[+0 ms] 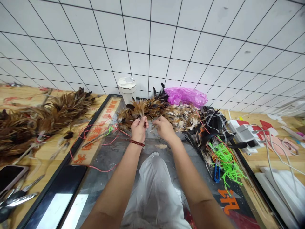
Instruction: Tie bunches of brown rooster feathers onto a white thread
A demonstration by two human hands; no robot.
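Observation:
My left hand (139, 128), with a beaded bracelet at the wrist, pinches a small bunch of brown feathers (138, 108) that fans upward from the fingertips. To its right, my right hand (164, 128) has its fingers curled together beside a pile of loose tan and white feathers (178, 116); whatever sits between them is too small to name. Behind both hands lies a heap of dark brown and black feathers (154, 106). Pink string (111, 140) trails over the tabletop left of my left wrist.
A white lidded cup (127, 89) and a purple plastic bag (187, 96) stand by the tiled wall. Green cords (225, 160) and blue snips (217, 171) lie right. Feather garlands (47, 122), a dark tablet-like device (57, 194) and scissors (20, 200) lie left. A power strip (245, 135) sits far right.

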